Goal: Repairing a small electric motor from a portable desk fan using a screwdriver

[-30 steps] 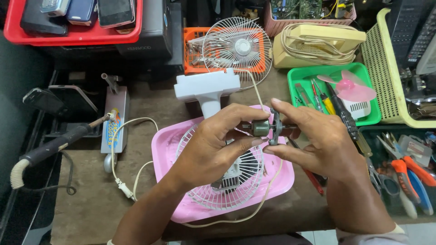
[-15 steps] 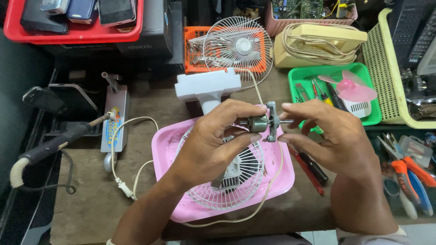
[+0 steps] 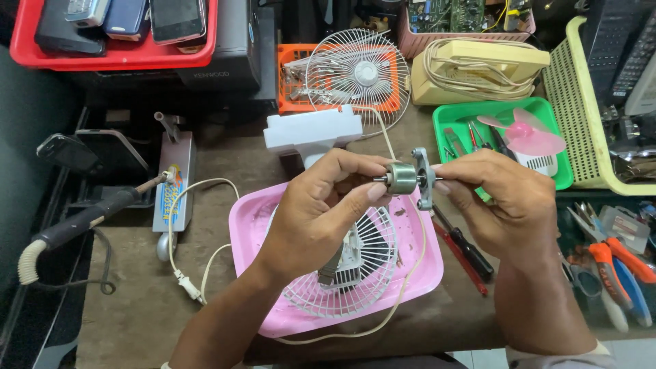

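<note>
Both hands hold a small metal motor rotor (image 3: pixel 403 178) on a shaft above the bench. My left hand (image 3: pixel 318 215) pinches the cylindrical rotor body from the left. My right hand (image 3: pixel 502 205) grips the grey end bracket (image 3: pixel 423 179) and the shaft's right end. Under the hands lies a pink fan housing (image 3: pixel 410 273) with a white rear grille (image 3: pixel 355 273) inside it. A cream power cord (image 3: pixel 198 273) runs out of the housing to the left.
The white fan base (image 3: pixel 311 131) and the front grille (image 3: pixel 357 72) stand behind. A green tray (image 3: pixel 560 174) holds a pink fan blade (image 3: pixel 523 133) and tools. Screwdrivers (image 3: pixel 465 249) lie right of the housing, pliers (image 3: pixel 615 273) further right, a soldering iron (image 3: pixel 89 219) on the left.
The hands have lifted the rotor slightly and drawn apart, so the rotor and its shaft now show between the fingertips instead of being covered by them.
</note>
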